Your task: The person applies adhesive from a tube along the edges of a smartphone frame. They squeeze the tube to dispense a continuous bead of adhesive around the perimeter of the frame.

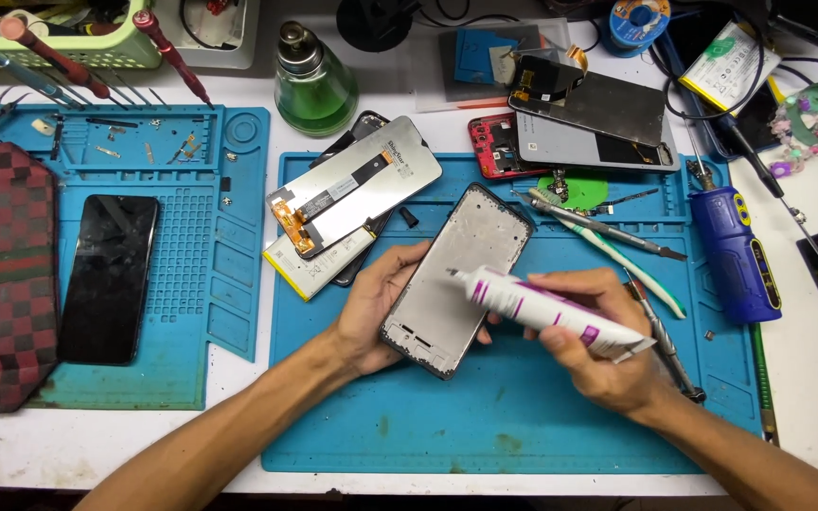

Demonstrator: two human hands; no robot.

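On the blue repair mat (523,426), the left hand (371,308) cups the bare phone frame (456,279) from below, its grip closed around the lower edge. The right hand (598,345), just right of the frame, has its grip shut on a white glue tube (546,308) whose nozzle touches the frame's upper middle. Too hard a squeeze could likely flood adhesive inward; a loose left grip could let the frame tilt. Beyond the frame lie a display panel (357,189), tweezers (608,227), and a green bottle (312,80) on the desk (807,378).
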